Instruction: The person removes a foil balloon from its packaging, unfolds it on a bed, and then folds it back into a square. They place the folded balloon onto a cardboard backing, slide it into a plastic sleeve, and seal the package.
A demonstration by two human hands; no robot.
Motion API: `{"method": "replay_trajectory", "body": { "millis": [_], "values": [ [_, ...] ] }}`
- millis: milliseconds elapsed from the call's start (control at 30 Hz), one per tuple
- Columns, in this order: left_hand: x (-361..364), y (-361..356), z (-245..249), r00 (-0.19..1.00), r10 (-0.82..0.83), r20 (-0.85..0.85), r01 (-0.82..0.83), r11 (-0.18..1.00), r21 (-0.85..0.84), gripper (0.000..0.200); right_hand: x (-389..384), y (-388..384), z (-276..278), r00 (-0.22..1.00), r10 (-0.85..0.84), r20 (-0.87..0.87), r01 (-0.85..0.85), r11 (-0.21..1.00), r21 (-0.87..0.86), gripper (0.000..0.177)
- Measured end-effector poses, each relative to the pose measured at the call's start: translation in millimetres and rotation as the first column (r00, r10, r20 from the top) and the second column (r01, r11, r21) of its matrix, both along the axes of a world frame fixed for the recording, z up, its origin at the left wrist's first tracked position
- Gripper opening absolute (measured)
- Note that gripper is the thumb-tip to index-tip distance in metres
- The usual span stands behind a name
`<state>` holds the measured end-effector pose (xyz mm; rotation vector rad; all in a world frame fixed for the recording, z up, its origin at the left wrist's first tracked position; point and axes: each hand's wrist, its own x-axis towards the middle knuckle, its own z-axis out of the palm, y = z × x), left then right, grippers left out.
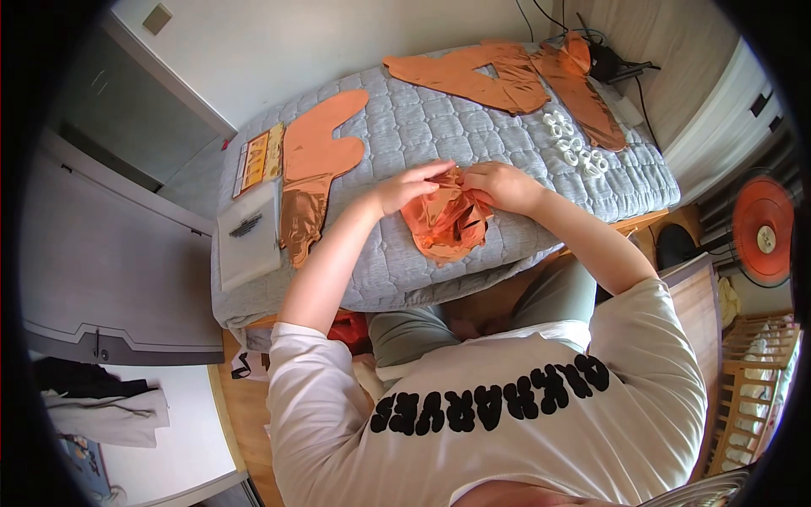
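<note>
A crumpled, shiny copper-coloured foil (pixel 448 224) lies on the grey quilted mattress (pixel 384 245) in front of my body. My left hand (pixel 416 186) rests on its upper left part, fingers stretched toward the top. At its upper right edge, the fingers of my right hand (pixel 498 186) are bent together on the foil. Both hands nearly meet at the top of the foil. Left of them lies a flat copper foil shape (pixel 317 160). Another flat foil shape (pixel 498 76) with a small opening is at the mattress's far side.
White rings (pixel 579 152) lie on the mattress at the right, near a long foil piece (pixel 591 106). A clear plastic bag (pixel 249 241) and a printed packet (pixel 258 160) lie at the left. A red fan (pixel 763 228) stands at the right, above a wooden crib (pixel 748 397).
</note>
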<state>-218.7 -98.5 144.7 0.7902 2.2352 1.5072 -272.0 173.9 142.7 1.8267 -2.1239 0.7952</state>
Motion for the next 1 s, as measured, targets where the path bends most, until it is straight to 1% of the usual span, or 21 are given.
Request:
{"method": "replay_trajectory", "body": {
  "millis": [33, 67, 100, 133, 167, 233, 267, 333, 367, 433, 467, 533, 567, 633, 667, 733, 767, 833, 900, 967, 1000],
  "values": [
    [-2, 0, 2, 1.000, -0.001, -0.001, 0.001, 1.000, 0.000, 0.059, 0, 0, 1, 1.000, 0.001, 0.012, -0.001, 1.000, 0.011, 0.017],
    [-3, 2, 7, 0.992, 0.005, -0.128, -0.029, 0.981, -0.190, 0.059, 0, 0, 1, 1.000, 0.000, 0.010, 0.000, 1.000, 0.010, 0.017],
    [-3, 7, 16, 0.968, -0.014, -0.250, -0.082, 0.927, -0.367, 0.060, -1, 0, 1, 1.000, -0.001, -0.002, 0.001, 1.000, 0.014, 0.016],
    [2, 13, 23, 0.873, -0.134, -0.469, -0.168, 0.821, -0.546, 0.063, -1, 0, 1, 1.000, -0.003, -0.013, 0.003, 1.000, 0.018, 0.016],
    [4, 19, 18, 0.874, -0.134, -0.468, -0.167, 0.820, -0.547, 0.063, -1, 0, 1, 1.000, -0.003, -0.012, 0.003, 1.000, 0.018, 0.016],
    [8, 30, 8, 0.885, -0.074, -0.459, -0.176, 0.861, -0.477, 0.064, -3, 0, 4, 0.999, 0.014, 0.048, -0.016, 0.999, 0.051, 0.014],
    [10, 33, 3, 0.845, -0.085, -0.527, -0.218, 0.847, -0.486, 0.065, -3, -1, 7, 0.999, 0.013, 0.048, -0.016, 0.999, 0.050, 0.014],
    [11, 33, -5, 0.825, -0.075, -0.560, -0.245, 0.846, -0.473, 0.065, -3, 0, 14, 0.982, -0.068, 0.177, 0.031, 0.979, 0.202, 0.015],
    [13, 35, -5, 0.804, -0.063, -0.592, -0.271, 0.846, -0.459, 0.064, -1, 2, 19, 0.981, -0.069, 0.181, 0.031, 0.979, 0.203, 0.015],
    [14, 35, -5, 0.799, -0.072, -0.597, -0.270, 0.844, -0.463, 0.064, 1, 3, 29, 0.969, -0.104, 0.224, 0.036, 0.957, 0.289, 0.019],
    [14, 35, -6, 0.791, -0.082, -0.607, -0.271, 0.841, -0.468, 0.063, -2, 3, 28, 0.968, -0.104, 0.228, 0.034, 0.956, 0.290, 0.019],
    [12, 33, -7, 0.785, -0.095, -0.613, -0.271, 0.836, -0.477, 0.064, -9, 6, 23, 0.991, 0.048, 0.128, -0.079, 0.965, 0.252, 0.024],
    [12, 33, -7, 0.776, -0.109, -0.621, -0.272, 0.830, -0.487, 0.065, -6, 8, 23, 0.990, 0.051, 0.132, -0.083, 0.964, 0.252, 0.024],
    [13, 34, -8, 0.777, -0.108, -0.620, -0.277, 0.826, -0.491, 0.066, 3, 14, 20, 0.994, 0.077, 0.076, -0.086, 0.990, 0.116, 0.025],
    [13, 34, -10, 0.776, -0.109, -0.621, -0.281, 0.822, -0.495, 0.066, 8, 17, 21, 0.994, 0.080, 0.078, -0.089, 0.989, 0.117, 0.025],
    [12, 33, -12, 0.774, -0.108, -0.624, -0.282, 0.824, -0.492, 0.068, 15, 23, 22, 0.986, 0.084, 0.144, -0.096, 0.992, 0.079, 0.024],
    [11, 32, -13, 0.771, -0.112, -0.628, -0.280, 0.826, -0.490, 0.070, 15, 24, 19, 0.985, 0.086, 0.146, -0.099, 0.992, 0.080, 0.024],
    [10, 31, -17, 0.766, -0.115, -0.632, -0.284, 0.822, -0.494, 0.072, 13, 25, 14, 0.962, 0.183, 0.204, -0.184, 0.983, -0.018, 0.019],
    [11, 32, -16, 0.759, -0.120, -0.639, -0.289, 0.818, -0.497, 0.075, 16, 24, 14, 0.967, 0.187, 0.170, -0.188, 0.982, -0.010, 0.019],
    [13, 32, -14, 0.746, -0.131, -0.653, -0.295, 0.814, -0.501, 0.083, 21, 24, 13, 0.971, 0.193, 0.138, -0.194, 0.981, -0.004, 0.019],
    [13, 32, -13, 0.747, -0.131, -0.652, -0.295, 0.814, -0.501, 0.083, 24, 26, 12, 0.978, 0.165, 0.124, -0.167, 0.986, 0.001, 0.019]
  ]
}}
